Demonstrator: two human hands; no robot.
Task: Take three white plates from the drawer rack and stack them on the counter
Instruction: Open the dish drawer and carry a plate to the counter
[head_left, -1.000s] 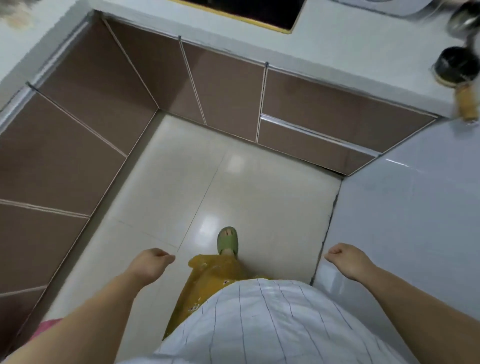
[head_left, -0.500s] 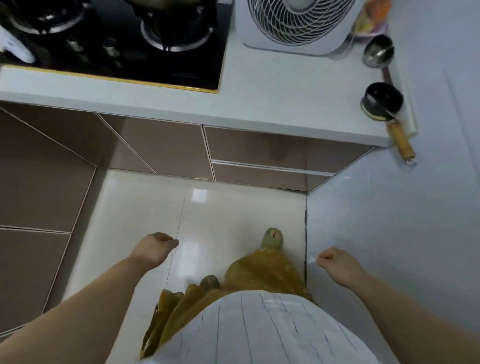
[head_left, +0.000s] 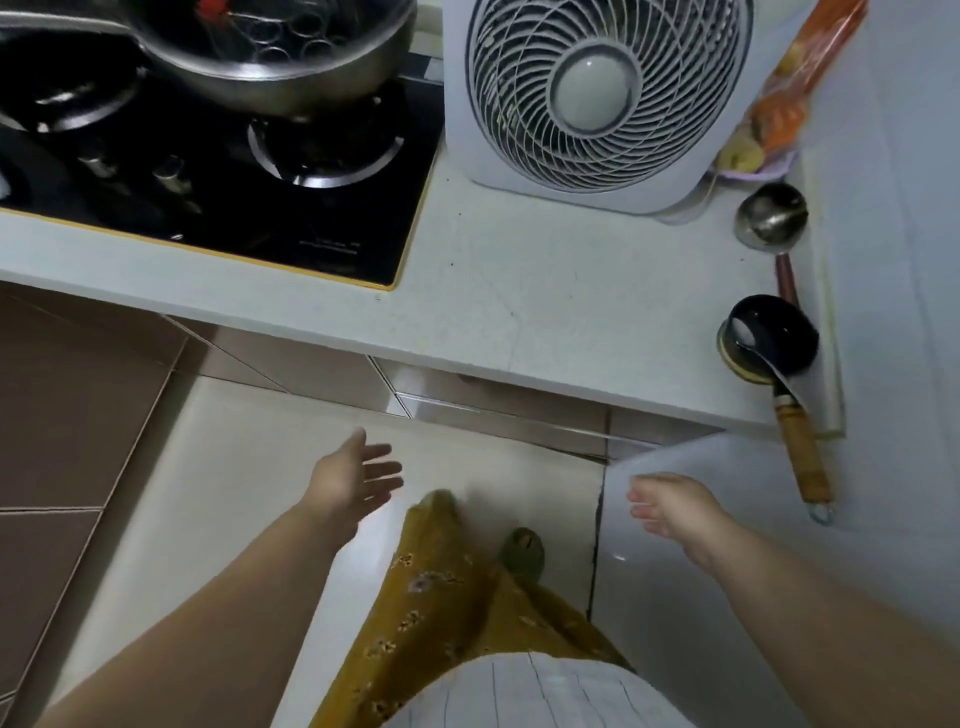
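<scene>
A pale counter (head_left: 545, 306) runs across the view. Under its front edge sits a brown drawer front (head_left: 498, 415) with a metal strip handle, closed. No white plates or rack are visible. My left hand (head_left: 353, 478) is held out over the floor, below and left of the drawer, fingers spread and empty. My right hand (head_left: 670, 506) hangs beside the white wall surface at the right, fingers loosely apart, holding nothing.
A black gas hob (head_left: 218, 171) with a steel pot (head_left: 270, 57) fills the counter's left. A white box fan (head_left: 597, 98) stands at the back. A steel ladle (head_left: 771, 218) and a black ladle with wooden handle (head_left: 769, 338) lie at the right. Brown cabinets (head_left: 67, 415) line the left.
The view has tilted up and closer to the counter. Both hands went from loosely curled to open, and the left hand has reached forward toward the drawer.
</scene>
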